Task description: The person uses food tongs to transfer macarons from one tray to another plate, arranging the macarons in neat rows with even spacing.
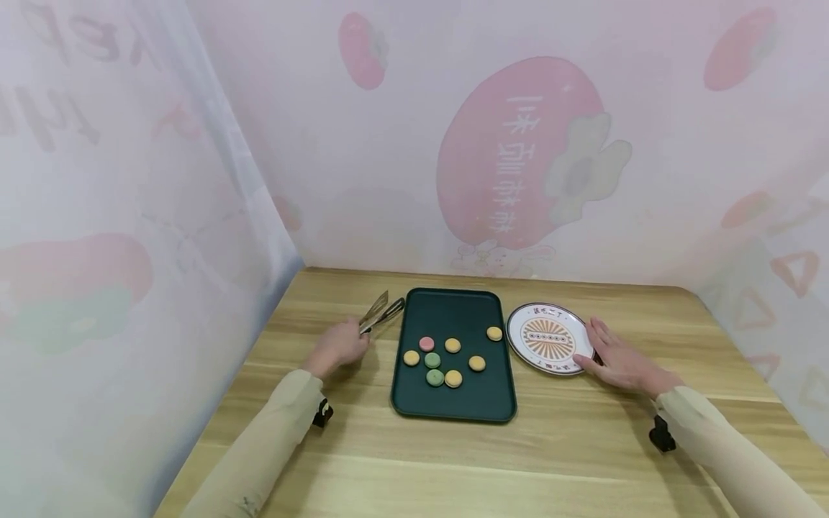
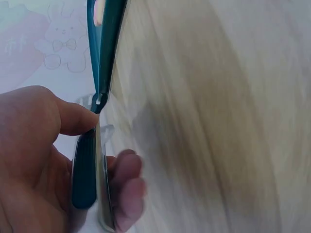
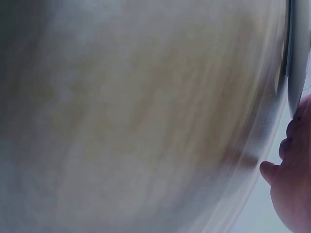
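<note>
Tongs [image 1: 391, 311] sit at ten o'clock of the dark green tray [image 1: 455, 313], gripped by the left hand [image 1: 343, 345] with its thumb on one side and its fingers curled round the other, maybe so a squeeze can close them. Their two arms are spread at the tips, close by the tray's rim, but I cannot tell if they touch it. Well apart from that, the right hand [image 1: 622, 360] has its fingers out straight and its thumb on the edge of the round plate [image 1: 549, 344], perhaps to hold it steady. That plate lies at three o'clock, just beside the tray, and has an orange picture and writing on it. On the tray are eight macarons: a pink one [image 1: 426, 344] at ten o'clock, two green ones [image 1: 432, 360] near eight and nine, and five yellow ones [image 1: 476, 362], with one yellow off at two o'clock near the rim
</note>
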`<move>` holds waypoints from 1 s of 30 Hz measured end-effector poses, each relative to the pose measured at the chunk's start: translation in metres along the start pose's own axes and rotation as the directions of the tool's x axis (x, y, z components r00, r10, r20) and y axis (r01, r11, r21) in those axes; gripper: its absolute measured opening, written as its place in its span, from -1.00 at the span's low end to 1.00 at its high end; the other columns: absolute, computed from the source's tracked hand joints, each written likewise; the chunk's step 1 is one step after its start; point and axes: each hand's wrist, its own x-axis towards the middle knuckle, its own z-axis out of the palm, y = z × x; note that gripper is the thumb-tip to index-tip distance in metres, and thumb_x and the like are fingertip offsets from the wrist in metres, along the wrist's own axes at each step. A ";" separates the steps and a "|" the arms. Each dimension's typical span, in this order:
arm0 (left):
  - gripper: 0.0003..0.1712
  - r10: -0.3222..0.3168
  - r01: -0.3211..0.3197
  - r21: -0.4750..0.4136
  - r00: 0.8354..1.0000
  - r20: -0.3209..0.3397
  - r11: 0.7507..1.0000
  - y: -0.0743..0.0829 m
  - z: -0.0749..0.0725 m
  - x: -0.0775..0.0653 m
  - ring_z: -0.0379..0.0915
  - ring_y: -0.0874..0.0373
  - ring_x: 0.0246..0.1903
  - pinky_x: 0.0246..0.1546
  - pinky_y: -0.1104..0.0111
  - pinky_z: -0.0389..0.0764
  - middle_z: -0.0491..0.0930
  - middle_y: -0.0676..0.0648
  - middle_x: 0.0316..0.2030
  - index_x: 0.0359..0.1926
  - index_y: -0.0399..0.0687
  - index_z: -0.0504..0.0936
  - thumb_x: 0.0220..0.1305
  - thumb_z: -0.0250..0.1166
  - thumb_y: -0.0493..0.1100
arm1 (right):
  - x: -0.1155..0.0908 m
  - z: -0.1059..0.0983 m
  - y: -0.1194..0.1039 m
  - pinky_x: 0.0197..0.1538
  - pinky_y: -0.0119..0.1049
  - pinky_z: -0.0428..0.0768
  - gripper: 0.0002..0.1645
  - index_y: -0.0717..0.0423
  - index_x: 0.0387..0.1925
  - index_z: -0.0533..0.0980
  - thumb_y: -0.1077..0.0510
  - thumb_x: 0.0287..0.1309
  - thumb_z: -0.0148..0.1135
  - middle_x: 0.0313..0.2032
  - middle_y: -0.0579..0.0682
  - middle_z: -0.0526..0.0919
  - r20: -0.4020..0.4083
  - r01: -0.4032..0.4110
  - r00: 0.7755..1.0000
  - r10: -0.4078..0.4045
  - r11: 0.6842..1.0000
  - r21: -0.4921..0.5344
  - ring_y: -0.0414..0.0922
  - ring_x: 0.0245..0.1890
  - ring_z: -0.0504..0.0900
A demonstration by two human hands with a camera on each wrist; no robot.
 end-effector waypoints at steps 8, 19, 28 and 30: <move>-0.63 0.080 -0.080 -0.060 0.997 0.009 0.995 -0.001 -0.014 0.004 0.37 0.05 -0.53 -0.55 0.25 0.37 0.45 -0.13 -0.44 -0.11 -0.22 0.40 0.44 0.02 0.05 | -0.002 0.003 -0.002 0.38 0.29 0.08 0.12 0.49 0.45 -0.10 -0.32 0.35 0.00 0.49 0.45 -0.16 -0.016 0.015 1.000 -0.015 1.000 0.002 0.36 0.50 -0.12; -0.51 0.204 -0.208 0.061 0.976 0.077 0.976 0.014 -0.034 0.015 0.49 0.05 -0.40 -0.34 0.17 0.49 0.58 -0.13 -0.30 0.06 -0.20 0.42 0.45 0.05 0.14 | 0.000 0.002 -0.004 0.39 0.29 0.06 0.13 0.47 0.47 -0.16 -0.33 0.36 -0.03 0.49 0.43 -0.22 0.011 0.003 1.000 -0.003 1.000 0.022 0.34 0.51 -0.17; -0.31 0.284 -0.291 0.053 0.952 0.112 0.955 0.034 -0.032 0.025 0.56 -0.05 0.03 0.05 0.06 0.54 0.55 -0.22 0.15 0.36 -0.25 0.31 0.47 0.02 0.18 | -0.001 0.001 -0.002 0.39 0.27 0.08 0.13 0.45 0.48 -0.18 -0.34 0.37 -0.05 0.50 0.41 -0.23 0.016 -0.003 1.000 0.003 1.000 0.021 0.32 0.52 -0.16; -0.29 0.289 -0.296 0.040 0.949 0.123 0.954 0.038 -0.031 0.025 0.55 -0.04 0.05 0.06 0.06 0.52 0.54 -0.21 0.15 0.38 -0.25 0.30 0.47 0.02 0.18 | -0.001 0.000 -0.003 0.38 0.27 0.08 0.13 0.45 0.47 -0.19 -0.33 0.37 -0.05 0.50 0.41 -0.23 0.018 0.000 1.000 0.000 1.000 0.024 0.33 0.51 -0.17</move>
